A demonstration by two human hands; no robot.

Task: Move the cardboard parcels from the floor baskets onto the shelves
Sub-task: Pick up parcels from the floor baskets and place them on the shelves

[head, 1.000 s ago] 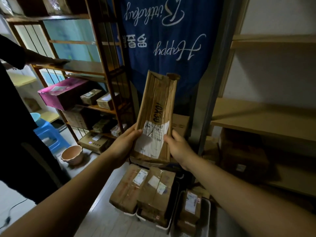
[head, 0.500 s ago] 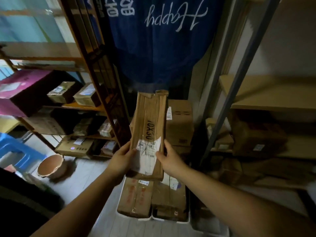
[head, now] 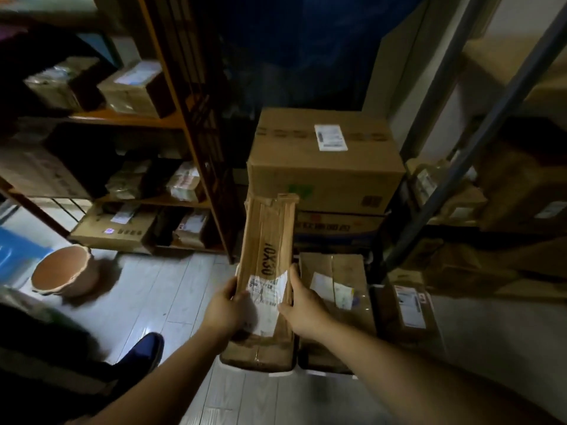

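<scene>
Since half a second ago I have lowered the long, flat brown cardboard parcel (head: 267, 240). It now stands upright over the white floor baskets (head: 276, 373), before a large brown carton (head: 322, 167). Its top is crumpled, its white label torn, with black lettering along its face. My left hand (head: 225, 308) and right hand (head: 303, 305) grip its lower edges with curled fingers.

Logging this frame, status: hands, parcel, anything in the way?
Left hand and right hand both grip the long parcel at its labelled end. Not yet shelved, over the basket parcels. Big box stands behind it.
</scene>
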